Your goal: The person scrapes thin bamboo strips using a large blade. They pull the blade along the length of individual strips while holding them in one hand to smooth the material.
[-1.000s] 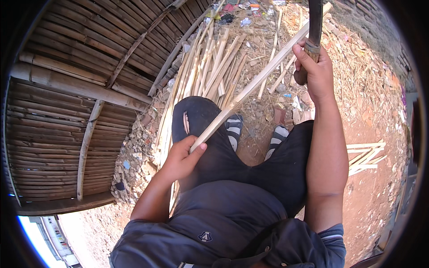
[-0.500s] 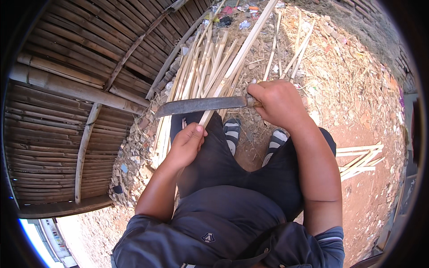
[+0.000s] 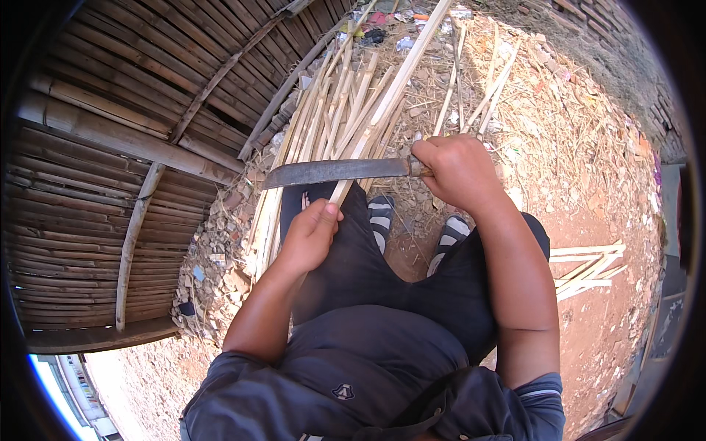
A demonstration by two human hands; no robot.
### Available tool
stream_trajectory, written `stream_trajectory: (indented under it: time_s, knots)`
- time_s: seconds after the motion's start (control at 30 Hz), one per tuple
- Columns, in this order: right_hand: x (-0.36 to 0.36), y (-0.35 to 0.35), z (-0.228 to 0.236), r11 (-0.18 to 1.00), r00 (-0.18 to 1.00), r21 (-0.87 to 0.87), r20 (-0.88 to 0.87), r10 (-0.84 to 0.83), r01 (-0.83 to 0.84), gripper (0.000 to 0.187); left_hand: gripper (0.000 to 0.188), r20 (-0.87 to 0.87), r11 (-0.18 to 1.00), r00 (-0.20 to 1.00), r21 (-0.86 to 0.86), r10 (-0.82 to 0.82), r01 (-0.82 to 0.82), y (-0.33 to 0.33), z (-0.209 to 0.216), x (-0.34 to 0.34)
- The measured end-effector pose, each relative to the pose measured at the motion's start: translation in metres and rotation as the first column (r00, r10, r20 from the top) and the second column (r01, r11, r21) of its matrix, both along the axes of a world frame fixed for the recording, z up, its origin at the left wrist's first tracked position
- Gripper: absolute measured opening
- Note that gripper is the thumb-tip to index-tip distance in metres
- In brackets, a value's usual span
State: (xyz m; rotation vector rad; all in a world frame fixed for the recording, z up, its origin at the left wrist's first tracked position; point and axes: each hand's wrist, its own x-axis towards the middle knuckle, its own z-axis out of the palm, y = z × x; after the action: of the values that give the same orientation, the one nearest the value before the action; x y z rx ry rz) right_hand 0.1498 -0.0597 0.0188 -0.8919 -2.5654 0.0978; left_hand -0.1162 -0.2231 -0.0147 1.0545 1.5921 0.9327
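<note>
My left hand (image 3: 312, 234) is closed round the near end of a long pale bamboo strip (image 3: 391, 99), thumb on top, just above my left thigh. The strip slants away up and to the right. In my right hand (image 3: 457, 170) is the handle of a machete (image 3: 334, 173), fingers wrapped round it. Its broad dark blade points left and lies crosswise over the strip, a little beyond my left hand. Whether the edge bites into the strip cannot be made out. Both my feet in striped footwear rest on the ground below.
Many split bamboo strips (image 3: 334, 110) lie in a loose pile ahead. A bamboo slat wall (image 3: 95, 213) stands close on the left. More cut strips (image 3: 588, 266) lie on bare earth at the right. Straw, shavings and rubble (image 3: 573, 140) cover the ground ahead.
The machete and my right hand have shifted very slightly to the right. My left hand keeps its grip on the strip, and the view has moved a little.
</note>
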Motion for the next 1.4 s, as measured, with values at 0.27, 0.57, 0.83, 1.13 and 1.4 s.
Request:
stream_trajectory:
  time_s: [0.27,0.57,0.83,1.13,1.4]
  knots:
    - [0.026,0.028,0.004,0.955,0.947,-0.122,-0.142,-0.288,0.272,0.021,0.041,-0.138,0.997,0.989,0.055,-0.046,0.054,0.001,-0.006,-0.003]
    - [0.016,0.016,-0.002,0.988,0.991,-0.111,-0.062,-0.115,0.108,0.022,0.039,-0.238,0.984,0.963,0.091,-0.128,0.154,0.002,-0.002,-0.002]
    - [0.026,0.023,0.003,0.956,0.972,-0.205,-0.066,-0.226,0.208,0.019,0.040,-0.098,0.989,0.988,0.080,-0.117,0.125,0.004,-0.010,-0.006]
    - [0.029,0.027,0.006,0.940,0.951,-0.207,-0.095,-0.296,0.272,0.021,0.039,-0.195,0.974,0.971,0.150,-0.139,0.169,0.002,-0.007,-0.007]
    - [0.015,0.009,0.009,0.980,0.990,-0.162,-0.071,-0.125,0.112,0.023,0.039,-0.218,0.972,0.966,0.154,-0.142,0.178,0.002,-0.008,-0.004]
